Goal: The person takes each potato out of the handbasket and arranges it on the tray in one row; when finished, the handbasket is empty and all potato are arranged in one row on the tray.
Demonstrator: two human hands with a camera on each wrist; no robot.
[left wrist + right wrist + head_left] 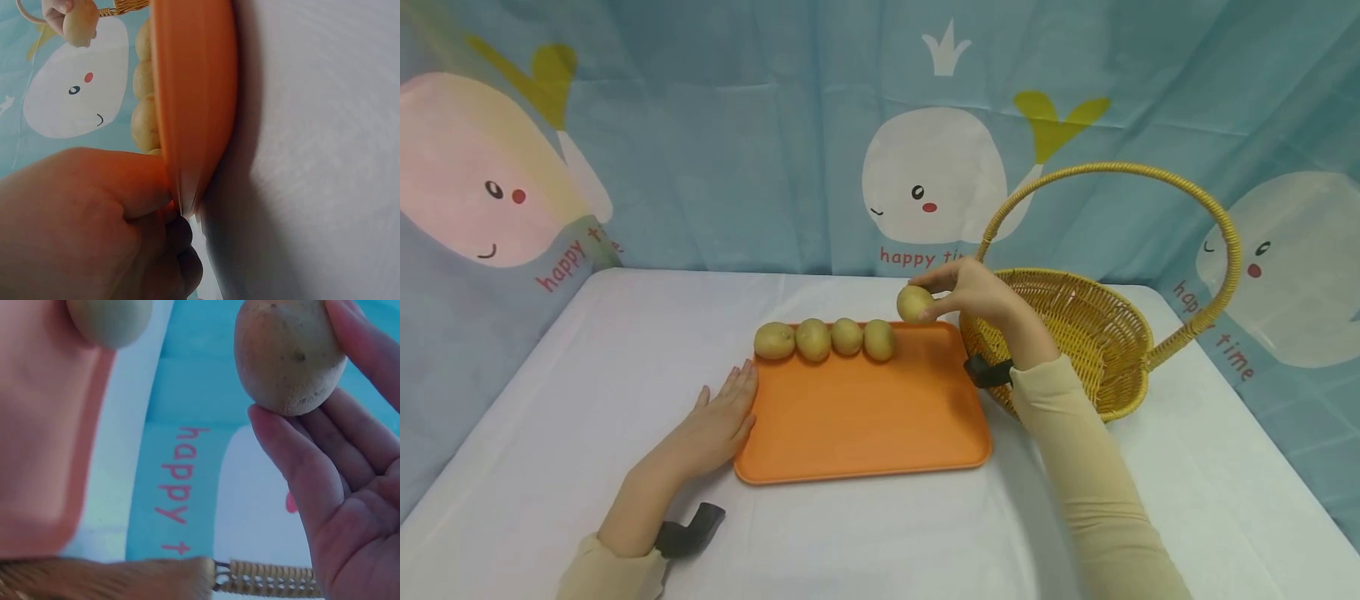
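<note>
A round yellowish potato is held between the thumb and fingers of my right hand, raised above the far right corner of the orange tray. The right wrist view shows this potato close up, with small dark spots on its skin. Several more potatoes lie in a row along the tray's far edge, from the left corner to past the middle. My left hand rests against the tray's left edge, its fingers extended forward. Its thumb touches the rim in the left wrist view.
A yellow woven basket with a tall arched handle stands right of the tray, partly behind my right forearm. White cloth covers the table. A blue curtain with cartoon prints hangs behind and at the sides.
</note>
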